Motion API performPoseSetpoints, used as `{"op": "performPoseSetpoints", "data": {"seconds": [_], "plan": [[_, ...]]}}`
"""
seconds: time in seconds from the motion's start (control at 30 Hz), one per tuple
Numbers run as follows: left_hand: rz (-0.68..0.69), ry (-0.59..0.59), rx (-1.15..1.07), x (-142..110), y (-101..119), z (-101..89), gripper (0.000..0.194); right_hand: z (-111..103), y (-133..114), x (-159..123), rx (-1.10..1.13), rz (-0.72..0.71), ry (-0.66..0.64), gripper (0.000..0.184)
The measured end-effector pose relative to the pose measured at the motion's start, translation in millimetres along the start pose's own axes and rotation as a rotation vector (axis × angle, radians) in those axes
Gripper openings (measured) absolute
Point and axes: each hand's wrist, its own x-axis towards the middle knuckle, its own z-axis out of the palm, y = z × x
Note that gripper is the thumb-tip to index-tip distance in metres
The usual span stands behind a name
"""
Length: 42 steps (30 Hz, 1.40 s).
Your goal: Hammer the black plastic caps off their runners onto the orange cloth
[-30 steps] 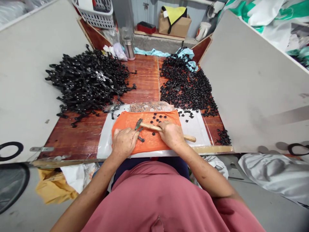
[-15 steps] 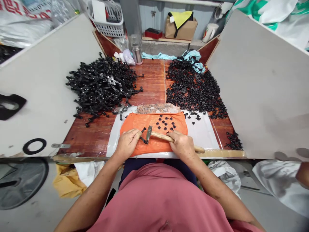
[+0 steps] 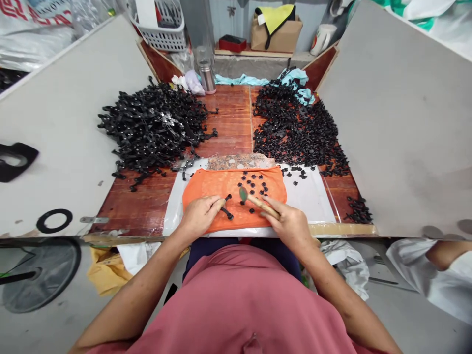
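Note:
On the left of an orange cloth (image 3: 206, 183), my left hand (image 3: 201, 215) is closed on a small black strip-shaped part with round knobs (image 3: 229, 215); my fingers hide some of it. My right hand (image 3: 289, 221) grips a wooden-handled hammer (image 3: 271, 211), its metal head tilted over the cloth to the right of the black part and apart from it. Several small round black pieces (image 3: 252, 185) lie scattered on the cloth beyond the hammer head.
A large heap of black strip parts (image 3: 155, 128) covers the left of the wooden table. Loose small black pieces (image 3: 298, 130) spread over the right, with a smaller pile (image 3: 358, 210) near the front edge. Grey panels (image 3: 391, 123) flank both sides. A steel bottle (image 3: 207, 77) stands at the back.
The hammer head has moved right, away from the black part it was beside. My right hand has shifted slightly right, and my left hand has moved a little right with the part.

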Motion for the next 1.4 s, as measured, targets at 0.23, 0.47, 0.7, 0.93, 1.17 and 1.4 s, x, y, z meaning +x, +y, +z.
{"op": "performPoseSetpoints", "data": {"seconds": [0.23, 0.47, 0.7, 0.93, 1.17, 1.4], "plan": [[0.027, -0.086, 0.14, 9.7, 15.8, 11.6, 0.041, -20.8, 31.1, -48.3, 0.093, 0.065, 0.017, 0.042], [0.025, -0.12, 0.233, 11.0, 17.4, 18.7, 0.041, -8.8, 40.5, -65.0, 0.188, 0.161, -0.026, 0.042], [0.035, -0.087, 0.315, 9.0, 20.1, 22.7, 0.04, -9.0, 42.0, -64.1, 0.222, 0.162, -0.037, 0.042], [0.077, -0.076, 0.341, 13.2, 24.0, 22.1, 0.039, -37.2, 14.9, -42.1, -0.005, -0.038, -0.042, 0.049], [0.08, -0.115, 0.326, 14.8, 23.1, 20.0, 0.039, -37.0, -13.5, -21.1, -0.178, -0.146, -0.08, 0.05], [0.097, -0.106, 0.248, 16.8, 13.6, 22.4, 0.036, -28.7, -11.9, -21.0, -0.272, -0.144, -0.102, 0.051]]}}
